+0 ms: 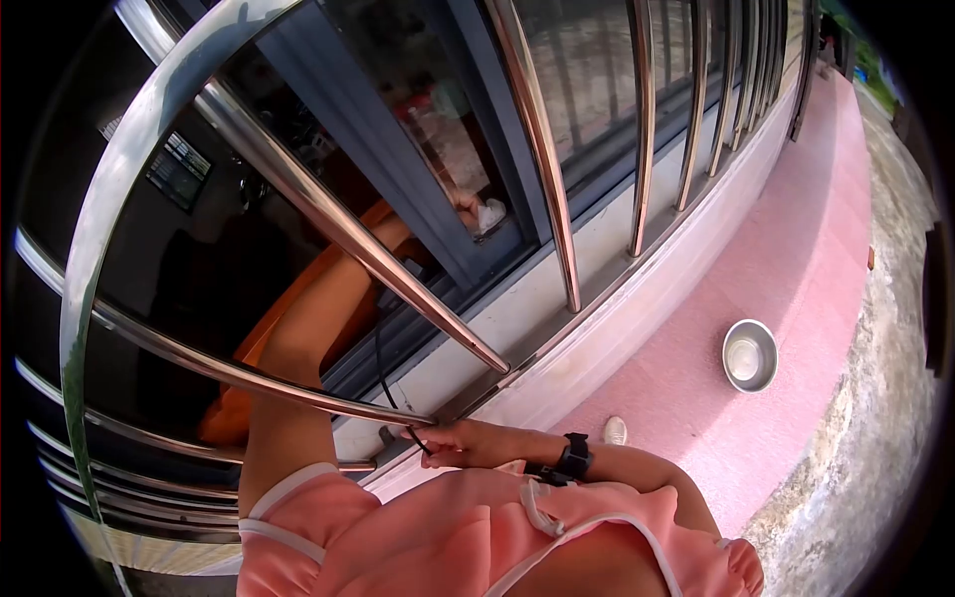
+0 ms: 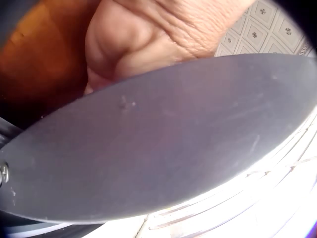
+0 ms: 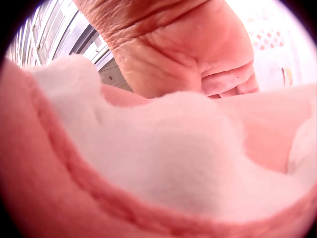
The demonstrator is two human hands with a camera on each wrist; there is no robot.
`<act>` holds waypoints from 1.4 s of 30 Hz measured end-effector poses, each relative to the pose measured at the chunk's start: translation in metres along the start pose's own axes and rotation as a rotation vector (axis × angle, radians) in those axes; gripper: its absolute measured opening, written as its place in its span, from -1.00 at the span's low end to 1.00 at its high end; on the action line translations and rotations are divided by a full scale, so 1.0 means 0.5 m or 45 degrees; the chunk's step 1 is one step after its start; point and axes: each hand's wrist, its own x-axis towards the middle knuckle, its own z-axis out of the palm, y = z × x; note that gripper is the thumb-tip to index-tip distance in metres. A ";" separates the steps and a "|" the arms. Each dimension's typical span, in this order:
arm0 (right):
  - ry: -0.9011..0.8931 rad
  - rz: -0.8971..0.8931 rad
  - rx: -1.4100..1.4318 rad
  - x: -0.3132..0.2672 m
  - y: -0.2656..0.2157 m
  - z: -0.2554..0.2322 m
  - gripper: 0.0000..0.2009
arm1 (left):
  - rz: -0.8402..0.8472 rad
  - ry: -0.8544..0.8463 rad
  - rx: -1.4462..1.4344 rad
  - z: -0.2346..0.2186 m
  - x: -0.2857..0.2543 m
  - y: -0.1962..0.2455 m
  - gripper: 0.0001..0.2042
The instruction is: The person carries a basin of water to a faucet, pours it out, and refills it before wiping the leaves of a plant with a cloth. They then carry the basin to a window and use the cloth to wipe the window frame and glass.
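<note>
My left arm reaches between the metal bars. Through the window glass in the head view, my left hand grips a crumpled white cloth low against the blue-grey window frame. The left wrist view shows the heel of the left hand; a smooth grey surface hides its fingers. Outside the window, my right hand is beside the lower bar's end, its curled fingers around a thin black cable. In the right wrist view, pink and white fabric partly covers the right hand.
Curved shiny bars stand close in front of the window. A metal bowl rests on the pink ledge to the right. Something orange lies inside, past the left arm. Rough concrete borders the ledge.
</note>
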 end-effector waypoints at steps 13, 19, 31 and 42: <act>0.075 -0.049 0.057 0.003 0.001 0.010 -0.48 | -0.027 0.029 0.096 -0.047 -0.108 0.066 -0.77; 0.070 -0.041 0.035 0.004 0.009 0.010 -0.50 | -0.148 0.016 0.106 -0.087 -0.180 0.065 -0.77; 0.065 -0.047 0.103 0.003 0.002 0.006 -0.54 | -0.201 -0.012 0.090 -0.088 -0.184 0.080 -0.78; 0.132 -0.080 0.063 -0.004 0.013 0.003 -0.73 | -0.178 -0.031 -0.090 -0.074 -0.153 0.061 -0.79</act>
